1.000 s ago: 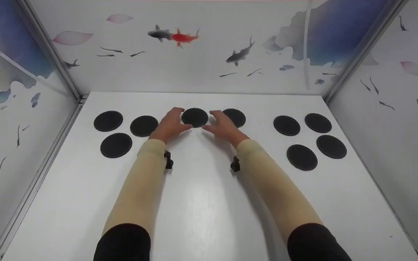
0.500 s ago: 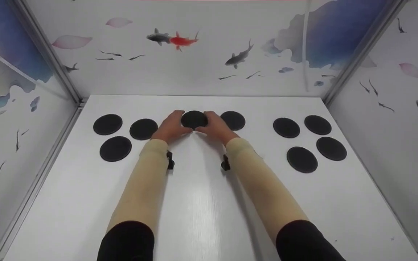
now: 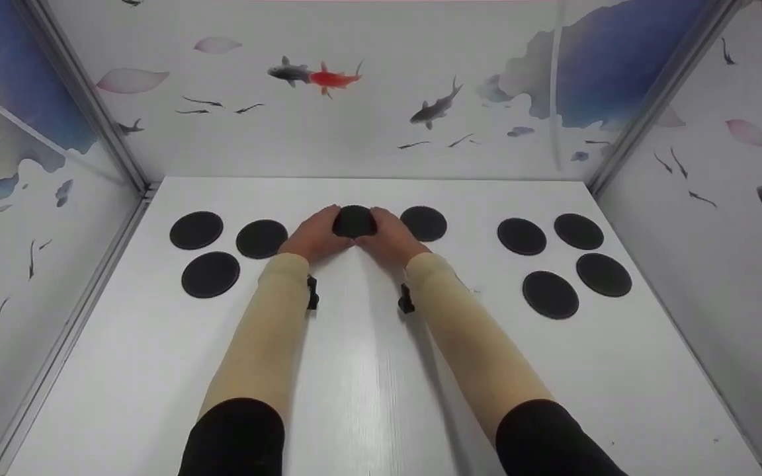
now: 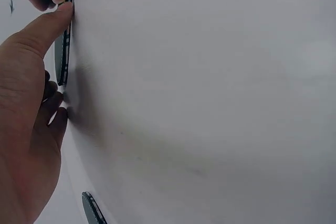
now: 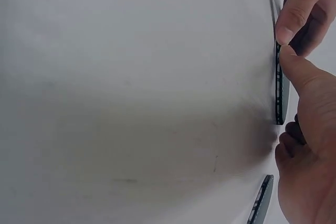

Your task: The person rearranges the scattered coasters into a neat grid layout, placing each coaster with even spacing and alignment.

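Black disc point(image 3: 354, 221), one of nine, pinched

Left hand point(image 3: 318, 235) and right hand point(image 3: 392, 238) pinch its rim from either side, near the far edge of one white table point(image 3: 354, 370). Three other discs point(image 3: 210, 274) lie leftward, five more discs point(image 3: 550, 295) rightward.

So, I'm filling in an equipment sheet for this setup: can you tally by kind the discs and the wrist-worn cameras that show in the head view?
Flat round black discs: 9
Small black wrist cameras: 2
Total: 11
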